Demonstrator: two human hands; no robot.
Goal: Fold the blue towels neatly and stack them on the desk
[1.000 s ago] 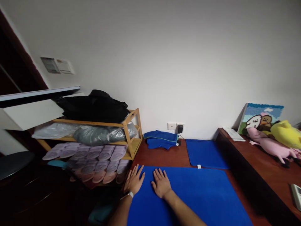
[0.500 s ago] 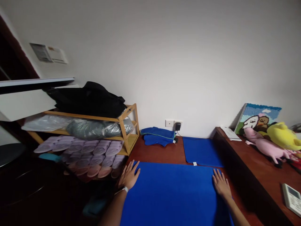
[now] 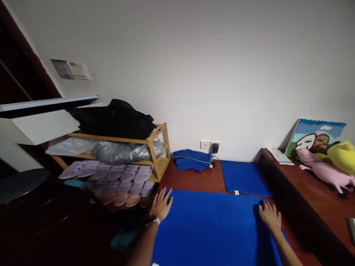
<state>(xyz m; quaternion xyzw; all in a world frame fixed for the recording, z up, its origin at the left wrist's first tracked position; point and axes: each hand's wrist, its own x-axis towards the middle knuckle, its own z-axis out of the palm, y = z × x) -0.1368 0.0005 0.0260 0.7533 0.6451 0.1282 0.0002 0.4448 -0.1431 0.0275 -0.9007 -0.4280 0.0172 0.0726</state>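
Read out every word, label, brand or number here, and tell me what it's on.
No text is legible.
Small blue cloth, white tag: too small.
Folded blue cloth, pale tag: too small.
Large blue cloth, bottom tag: cut off.
White wall panel, orange mark: blurred.
Papers: any print is too small.

A person's two bare hands lie palm down and well apart, the left hand [image 3: 161,205] with fingers spread above a banded wrist [image 3: 155,221], the right hand [image 3: 270,217] with fingers slightly bent, both forearms reaching forward
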